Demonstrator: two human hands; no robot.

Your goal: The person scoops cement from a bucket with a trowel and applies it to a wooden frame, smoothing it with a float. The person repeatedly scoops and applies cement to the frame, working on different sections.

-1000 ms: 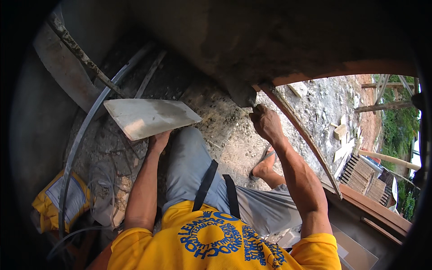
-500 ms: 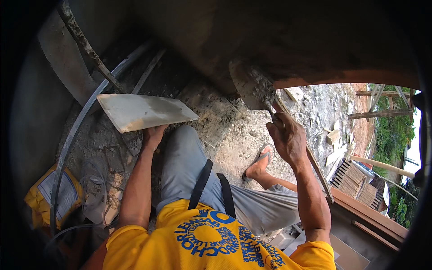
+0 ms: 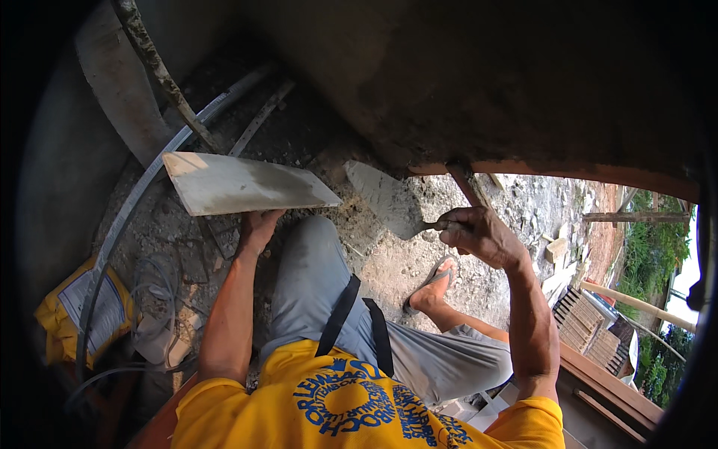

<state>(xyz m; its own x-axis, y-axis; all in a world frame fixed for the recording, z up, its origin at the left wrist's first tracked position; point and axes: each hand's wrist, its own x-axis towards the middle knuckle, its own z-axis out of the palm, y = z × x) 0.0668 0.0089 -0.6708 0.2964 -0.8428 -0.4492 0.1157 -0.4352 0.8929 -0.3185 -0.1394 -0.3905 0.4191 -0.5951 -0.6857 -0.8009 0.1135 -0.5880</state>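
The ground around the person was rough with rubble, and a long curved grey strip (image 3: 122,228) passed behind the flat board (image 3: 224,187) at the left. A wooden strip (image 3: 467,185) stood just behind the right hand (image 3: 482,236), under the dark wall surface (image 3: 486,97). A yellow sack (image 3: 56,322) lay at the lower left, near a tangle of pale tubing (image 3: 153,277); stacked slatted blocks (image 3: 587,329) sat at the far right. The sack bore a white label (image 3: 101,299) too blurred to read, and blue lettering ran in a ring on the yellow shirt (image 3: 247,419). There were one board, one trowel (image 3: 385,202), one sack and two black straps (image 3: 340,314). The left hand (image 3: 259,228) held the board from its near edge, its fingertips hidden behind it; the right was closed around the trowel's handle, the blade pointing left, apart from the board, above the knee.
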